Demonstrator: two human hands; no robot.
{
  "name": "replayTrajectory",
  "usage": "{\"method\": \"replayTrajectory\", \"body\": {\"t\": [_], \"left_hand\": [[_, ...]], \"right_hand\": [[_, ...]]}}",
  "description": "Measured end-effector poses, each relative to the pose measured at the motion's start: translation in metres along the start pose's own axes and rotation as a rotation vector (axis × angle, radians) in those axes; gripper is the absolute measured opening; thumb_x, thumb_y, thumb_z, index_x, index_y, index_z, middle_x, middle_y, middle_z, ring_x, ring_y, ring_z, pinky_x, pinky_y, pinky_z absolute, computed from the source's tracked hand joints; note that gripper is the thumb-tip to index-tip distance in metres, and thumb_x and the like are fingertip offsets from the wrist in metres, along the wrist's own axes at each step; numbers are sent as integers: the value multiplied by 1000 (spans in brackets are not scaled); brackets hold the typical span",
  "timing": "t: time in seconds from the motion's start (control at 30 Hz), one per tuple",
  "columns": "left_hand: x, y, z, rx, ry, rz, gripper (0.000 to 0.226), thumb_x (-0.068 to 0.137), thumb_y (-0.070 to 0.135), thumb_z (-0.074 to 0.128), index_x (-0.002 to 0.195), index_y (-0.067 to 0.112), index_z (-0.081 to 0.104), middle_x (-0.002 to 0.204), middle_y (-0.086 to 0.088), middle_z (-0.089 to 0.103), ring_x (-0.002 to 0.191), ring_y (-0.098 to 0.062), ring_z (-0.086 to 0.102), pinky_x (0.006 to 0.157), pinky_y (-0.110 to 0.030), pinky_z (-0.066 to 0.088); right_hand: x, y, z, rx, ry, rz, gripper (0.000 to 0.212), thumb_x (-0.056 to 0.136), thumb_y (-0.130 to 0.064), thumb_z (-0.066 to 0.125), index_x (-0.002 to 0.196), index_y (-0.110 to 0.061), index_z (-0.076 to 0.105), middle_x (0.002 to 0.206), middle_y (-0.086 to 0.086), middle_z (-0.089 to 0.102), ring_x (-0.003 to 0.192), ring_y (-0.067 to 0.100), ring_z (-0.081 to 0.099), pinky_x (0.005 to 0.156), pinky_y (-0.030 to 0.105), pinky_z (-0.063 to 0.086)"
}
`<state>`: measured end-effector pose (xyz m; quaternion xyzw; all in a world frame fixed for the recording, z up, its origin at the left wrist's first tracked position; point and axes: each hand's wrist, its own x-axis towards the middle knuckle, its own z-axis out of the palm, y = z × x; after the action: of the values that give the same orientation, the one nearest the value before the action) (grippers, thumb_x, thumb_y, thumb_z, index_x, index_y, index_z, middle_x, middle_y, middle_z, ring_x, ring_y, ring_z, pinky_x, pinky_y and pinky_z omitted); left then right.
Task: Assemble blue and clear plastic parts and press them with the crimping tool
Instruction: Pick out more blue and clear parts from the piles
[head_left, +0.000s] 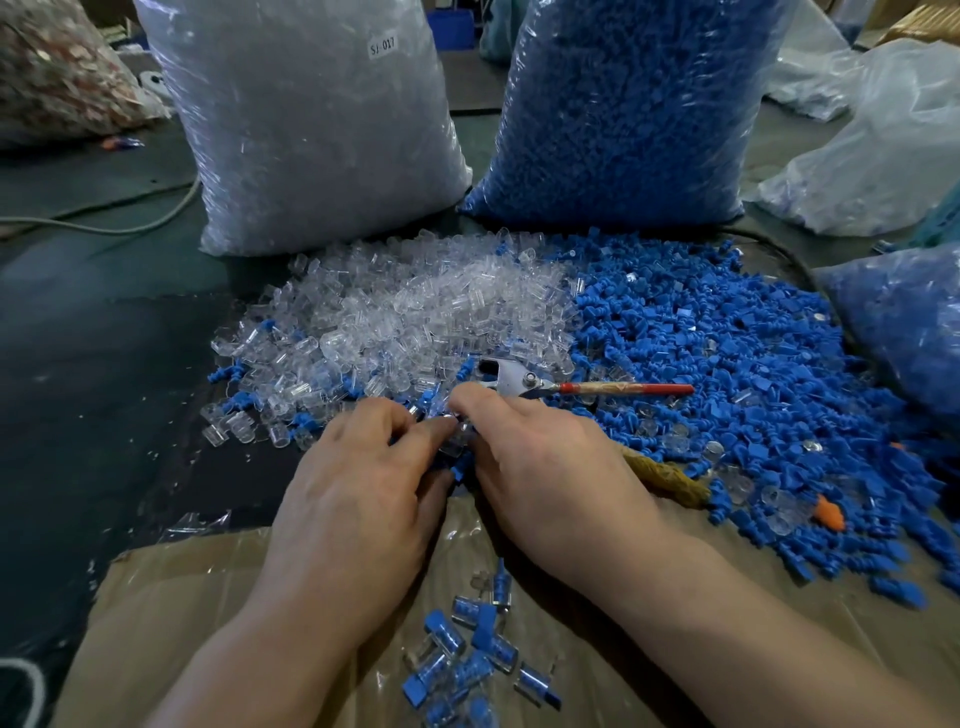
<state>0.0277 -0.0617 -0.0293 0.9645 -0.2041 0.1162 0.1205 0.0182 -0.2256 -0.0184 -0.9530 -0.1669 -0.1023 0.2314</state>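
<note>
Clear part (456, 440) is pinched between curled fingers of left hand (358, 483) and right hand (550, 467); crimping tool (506, 378) lies just beyond the right hand, handles pointing rightward.

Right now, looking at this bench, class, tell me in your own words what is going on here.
A person is putting small plastic pieces together by hand. The left hand pinches a small clear part and meets the right hand, which grips the crimping tool by its wrapped handle. Loose clear parts and blue parts lie heaped just beyond the hands. A few assembled pieces already lie on the cardboard between the forearms.
</note>
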Motion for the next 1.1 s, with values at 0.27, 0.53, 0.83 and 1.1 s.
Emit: {"method": "replayTrajectory", "body": {"t": [0.27, 0.53, 0.83, 1.1], "left_hand": [[3, 11, -6, 38, 28, 51, 21, 70, 20, 81, 90, 19, 73, 80, 4, 67, 70, -21, 57, 60, -39, 53], [1, 9, -11, -192, 142, -169, 9, 86, 22, 65, 91, 28, 70, 83, 18, 63, 78, -7, 57, 68, -13, 31], [-5, 14, -4, -954, 166, -438, 18, 88, 32, 70, 96, 48, 68, 78, 13, 73, 61, -4, 68, 54, -24, 53], [-9, 11, 1, -1147, 66, -446, 38, 59, 56, 70, 93, 40, 74, 74, -1, 75, 56, -11, 67, 50, -26, 51]], "right_hand": [[-2, -1, 2, 127, 55, 0, 27, 98, -19, 47, 123, -24, 39, 80, -2, 61, 76, 29, 57, 61, 43, 42], [-6, 9, -1, 377, 284, 130, 9, 92, -20, 63, 98, -27, 64, 90, -12, 64, 87, 6, 58, 77, 25, 45], [-12, 0, -12, 397, 213, 50, 15, 93, -29, 57, 107, -35, 58, 96, -19, 62, 85, -1, 60, 74, 20, 49], [-17, -3, -14, 341, 197, -63, 16, 92, -23, 60, 105, -25, 70, 98, -11, 66, 93, 5, 62, 81, 28, 51]]}}
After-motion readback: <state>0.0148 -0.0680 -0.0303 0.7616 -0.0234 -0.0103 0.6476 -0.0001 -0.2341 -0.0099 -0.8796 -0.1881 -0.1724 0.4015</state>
